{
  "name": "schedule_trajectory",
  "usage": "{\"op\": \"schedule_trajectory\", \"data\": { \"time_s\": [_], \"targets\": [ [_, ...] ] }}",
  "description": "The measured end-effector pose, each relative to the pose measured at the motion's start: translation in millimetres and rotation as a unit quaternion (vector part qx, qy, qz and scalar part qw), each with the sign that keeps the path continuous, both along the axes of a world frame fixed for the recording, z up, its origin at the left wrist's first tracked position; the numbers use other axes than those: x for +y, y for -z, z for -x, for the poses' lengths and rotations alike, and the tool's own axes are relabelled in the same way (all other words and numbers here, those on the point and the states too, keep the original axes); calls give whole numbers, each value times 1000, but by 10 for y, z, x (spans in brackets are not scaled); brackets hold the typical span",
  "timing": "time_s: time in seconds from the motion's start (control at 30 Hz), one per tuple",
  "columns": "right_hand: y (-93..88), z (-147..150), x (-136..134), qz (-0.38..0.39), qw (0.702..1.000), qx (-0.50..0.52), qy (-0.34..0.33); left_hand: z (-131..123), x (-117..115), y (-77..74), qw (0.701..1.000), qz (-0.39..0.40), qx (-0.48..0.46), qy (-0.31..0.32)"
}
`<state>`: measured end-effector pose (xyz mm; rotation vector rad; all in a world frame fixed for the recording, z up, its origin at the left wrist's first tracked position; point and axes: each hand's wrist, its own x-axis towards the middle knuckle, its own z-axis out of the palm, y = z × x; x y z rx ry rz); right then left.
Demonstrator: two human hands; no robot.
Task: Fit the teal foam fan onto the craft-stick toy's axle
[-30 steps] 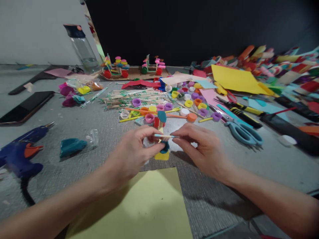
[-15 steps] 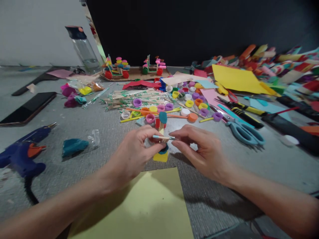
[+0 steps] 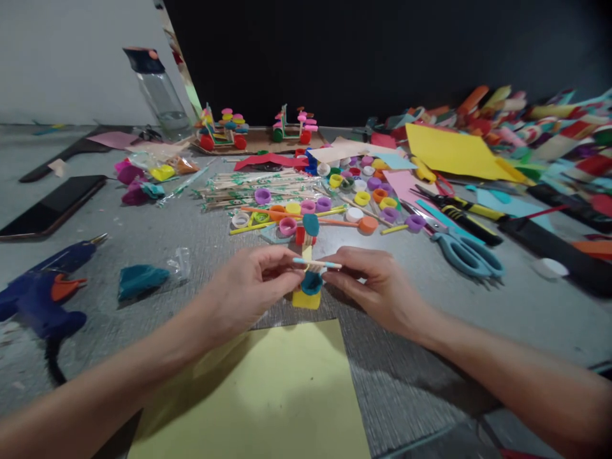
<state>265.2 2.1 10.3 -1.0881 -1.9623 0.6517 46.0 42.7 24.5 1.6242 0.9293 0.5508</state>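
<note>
A small craft model (image 3: 308,252) stands between my hands on the grey table. It has a teal disc (image 3: 310,224) at its far end, red parts just below, a teal bottle cap (image 3: 312,282) nearer me and a yellow piece (image 3: 306,299) at its near end. Across its middle lies a short wooden stick (image 3: 317,263) with light blue ends. My left hand (image 3: 253,277) is closed, thumb and fingers pinching the model at its left side. From the right, my right hand (image 3: 375,280) pinches it near the stick's right end. Both sets of fingertips partly hide the contact.
A yellow-green sheet (image 3: 287,395) lies in front of me. At left are a blue glue gun (image 3: 52,280), a phone (image 3: 52,207) and a water bottle (image 3: 162,95). Behind the model lie several bottle caps (image 3: 362,199) and wrapped sticks (image 3: 258,185); scissors (image 3: 471,252) rest at right.
My right fingers have moved left and closed in on the model. My left fingers have shifted slightly left, so the teal cap shows more. The stick's right end now shows its blue tip.
</note>
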Motion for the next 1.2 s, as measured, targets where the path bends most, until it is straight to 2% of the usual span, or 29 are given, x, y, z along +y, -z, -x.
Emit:
{"op": "schedule_trajectory", "data": {
  "time_s": [0.23, 0.53, 0.73, 0.93, 1.2],
  "targets": [
    [17, 12, 27, 2, 999, 34, -19, -44, -7, 0, 999, 17, -37, -14],
    [73, 37, 56, 65, 996, 63, -26, -54, 17, 26, 999, 6, -38, -9],
    [69, 15, 49, 116, 988, 93, -48, -27, 57, -11, 999, 23, -26, -4],
    [59, 4, 64, 114, 988, 81, -59, -7, 50, 0, 997, 59, -41, 0],
    [69, 18, 72, 100, 991, 73, -51, -17, 60, 57, 997, 58, -55, 13]
  ]
}}
